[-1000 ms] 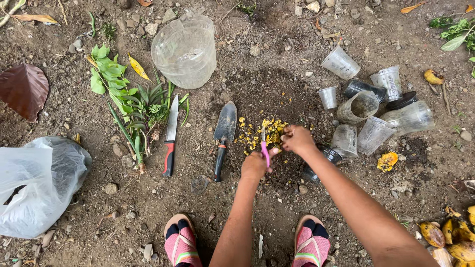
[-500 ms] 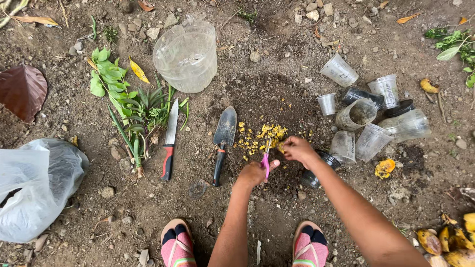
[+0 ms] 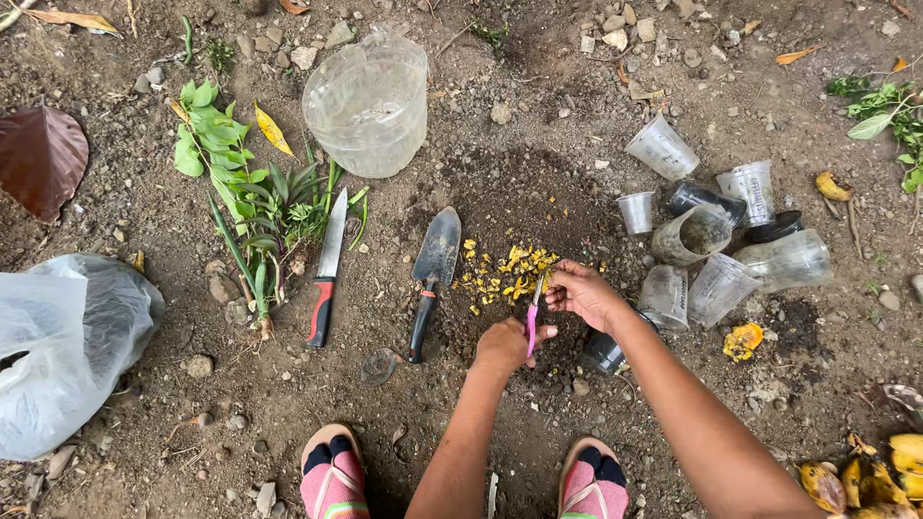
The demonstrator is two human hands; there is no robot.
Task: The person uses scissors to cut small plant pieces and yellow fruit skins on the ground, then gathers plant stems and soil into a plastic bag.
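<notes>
My left hand [image 3: 505, 344] grips pink-handled scissors [image 3: 532, 323], blades pointing up toward my right hand [image 3: 585, 291]. My right hand pinches a small yellow peel piece at the blade tips. A pile of chopped yellow bits [image 3: 503, 272] lies on dark soil just left of my hands. A black-handled trowel [image 3: 432, 276] lies beside the pile, and a knife with a red and black handle [image 3: 327, 268] lies further left.
Several clear plastic cups [image 3: 716, 240] lie scattered at the right, some with soil. A large clear jar [image 3: 368, 103] stands at the back. Green plant cuttings [image 3: 245, 202] and a plastic bag [image 3: 67, 346] are at the left. My sandalled feet [image 3: 332, 476] are at the bottom.
Both hands stay over the yellow pile; the right hand has shifted slightly at the scissor tips. More of the view shifted a little with my head.
</notes>
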